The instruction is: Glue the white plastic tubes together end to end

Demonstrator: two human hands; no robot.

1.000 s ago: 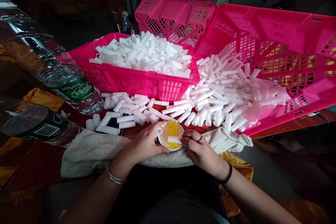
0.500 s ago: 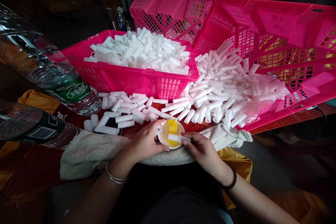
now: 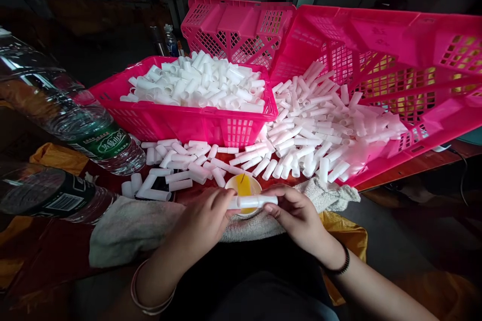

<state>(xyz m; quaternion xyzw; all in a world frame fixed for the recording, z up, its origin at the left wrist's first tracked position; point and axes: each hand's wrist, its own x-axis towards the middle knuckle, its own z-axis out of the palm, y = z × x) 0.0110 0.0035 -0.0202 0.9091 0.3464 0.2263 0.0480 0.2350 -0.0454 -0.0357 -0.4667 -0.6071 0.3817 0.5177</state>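
My left hand point(image 3: 206, 215) is closed on the left end of a white plastic tube point(image 3: 246, 202). Its right end is pinched between thumb and fingers of my right hand point(image 3: 295, 210). The tube lies level and looks like two pieces meeting end to end; whether they are fully joined I cannot tell. Just behind and below it sits a small round bowl point(image 3: 229, 183) with a yellow piece point(image 3: 244, 185) inside, partly hidden by the tube and my fingers. A pale towel point(image 3: 256, 229) lies under the bowl along the table's front edge.
A pink basket point(image 3: 176, 120) heaped with short white tubes point(image 3: 199, 80) stands behind. To the right, a tipped pink crate point(image 3: 376, 30) spills longer white tubes point(image 3: 301, 135) onto the red table. Loose tubes point(image 3: 181, 160) lie before the basket. Two large water bottles point(image 3: 109, 143) are at left.
My left hand has let go of the bowl's rim. The tube pieces, apart before, now meet end to end between my hands, in front of the bowl.
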